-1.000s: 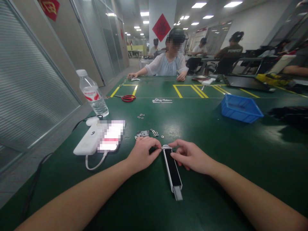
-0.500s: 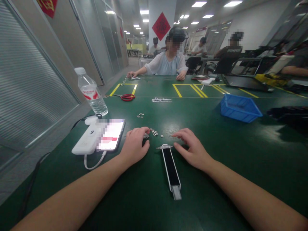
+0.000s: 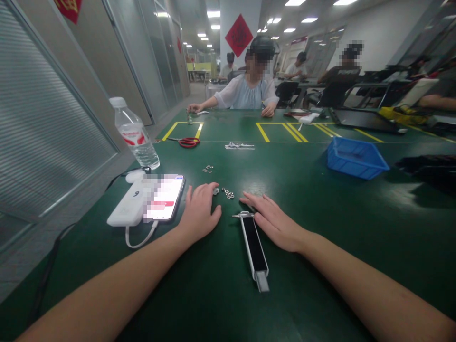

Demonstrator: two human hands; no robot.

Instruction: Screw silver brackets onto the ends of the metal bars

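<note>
Both hands have come down flat on the green mat since the last look, and neither holds anything. Far left, a water bottle (image 3: 134, 135) stands beyond a white power bank (image 3: 126, 206) and a phone (image 3: 164, 197). Red scissors (image 3: 189, 142) lie up the mat. Left hand (image 3: 199, 209): fingers loosely spread, tips just short of a small metal bracket (image 3: 215, 191) and a cluster of small nuts (image 3: 227, 192). Right hand (image 3: 274, 223): fingers lying close together, just beside the head of a black-faced metal rail (image 3: 253, 249), which lies lengthwise on the mat between the hands. Right of centre sits a blue plastic tray (image 3: 354, 158); its contents cannot be told from this angle.
</note>
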